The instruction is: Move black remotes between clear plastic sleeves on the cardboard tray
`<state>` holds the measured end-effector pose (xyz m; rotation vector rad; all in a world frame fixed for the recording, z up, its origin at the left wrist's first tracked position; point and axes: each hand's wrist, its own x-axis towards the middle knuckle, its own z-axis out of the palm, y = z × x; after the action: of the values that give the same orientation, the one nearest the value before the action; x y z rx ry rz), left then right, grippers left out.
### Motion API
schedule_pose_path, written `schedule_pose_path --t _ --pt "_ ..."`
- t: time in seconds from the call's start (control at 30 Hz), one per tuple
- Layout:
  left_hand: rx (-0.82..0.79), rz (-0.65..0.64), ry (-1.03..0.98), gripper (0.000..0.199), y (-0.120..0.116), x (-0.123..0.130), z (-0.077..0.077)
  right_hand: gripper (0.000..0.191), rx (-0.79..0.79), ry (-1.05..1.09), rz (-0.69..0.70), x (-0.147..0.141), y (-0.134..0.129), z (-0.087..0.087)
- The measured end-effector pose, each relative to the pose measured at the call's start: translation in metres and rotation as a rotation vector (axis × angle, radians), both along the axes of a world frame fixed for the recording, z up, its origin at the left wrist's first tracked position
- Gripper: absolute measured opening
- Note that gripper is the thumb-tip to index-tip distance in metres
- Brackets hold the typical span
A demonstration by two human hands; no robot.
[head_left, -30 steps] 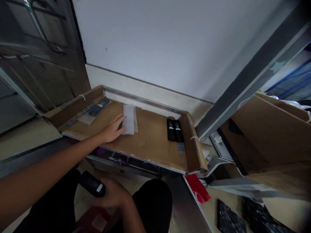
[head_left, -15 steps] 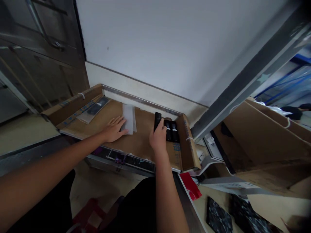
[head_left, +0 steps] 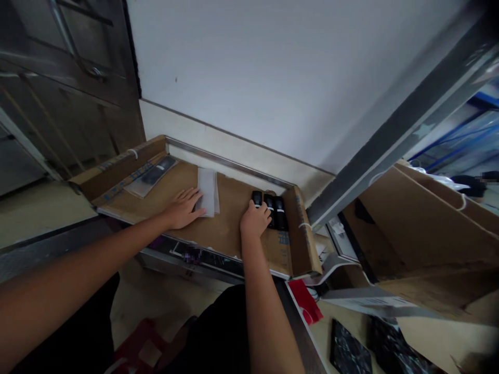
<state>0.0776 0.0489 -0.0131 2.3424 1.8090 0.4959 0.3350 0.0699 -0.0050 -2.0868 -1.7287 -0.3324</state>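
Note:
In the head view, my left hand (head_left: 182, 209) lies flat with fingers spread, its fingertips on the edge of a small stack of whitish translucent bags (head_left: 207, 192). My right hand (head_left: 255, 219) curls over a black oblong device (head_left: 257, 196), whose far end shows beyond my fingers. That device lies in a row with two similar black devices (head_left: 274, 208), each with a white band, at the right end of the cardboard-lined tray (head_left: 230, 228). A dark item in a clear bag (head_left: 152, 175) rests at the tray's left end.
Cardboard flaps (head_left: 306, 234) tied with white loops wall the tray's ends. A white wall (head_left: 234, 78) stands behind it. On the right are a large cardboard box (head_left: 421, 218), a red piece (head_left: 304, 301) and black bundles (head_left: 351, 345) on the floor.
My right hand has lowered the black device from a raised, tilted position to lie beside the other two. My left hand has stayed on the bags.

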Motion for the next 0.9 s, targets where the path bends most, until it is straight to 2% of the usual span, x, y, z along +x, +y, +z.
schedule_pose_path --t 0.23,0.43,0.57,0.67,0.77,0.83,0.9 --pt "-0.029 0.006 0.011 0.075 -0.003 0.001 0.006 0.035 0.037 0.002 -0.019 0.010 0.012 0.000" --pt "-0.010 0.008 -0.029 0.070 -0.003 0.002 0.006 0.031 0.048 0.022 0.035 0.017 0.023 0.002" --pt "0.016 -0.001 -0.103 0.065 -0.002 0.000 0.004 0.026 0.146 0.043 0.063 0.017 0.019 0.001" --pt "0.076 -0.019 -0.196 0.060 -0.002 -0.001 -0.001 0.021 0.243 0.035 0.158 0.013 0.013 0.002" --pt "0.128 -0.019 -0.307 0.057 0.002 -0.003 -0.003 0.016 0.262 -0.017 0.356 0.007 0.009 0.003" --pt "0.175 0.062 -0.344 0.055 0.009 -0.009 0.002 0.013 0.263 -0.056 0.439 0.005 0.008 0.004" --pt "0.245 0.221 -0.296 0.050 0.019 -0.021 0.015 0.012 0.277 -0.084 0.460 0.004 0.008 0.003"
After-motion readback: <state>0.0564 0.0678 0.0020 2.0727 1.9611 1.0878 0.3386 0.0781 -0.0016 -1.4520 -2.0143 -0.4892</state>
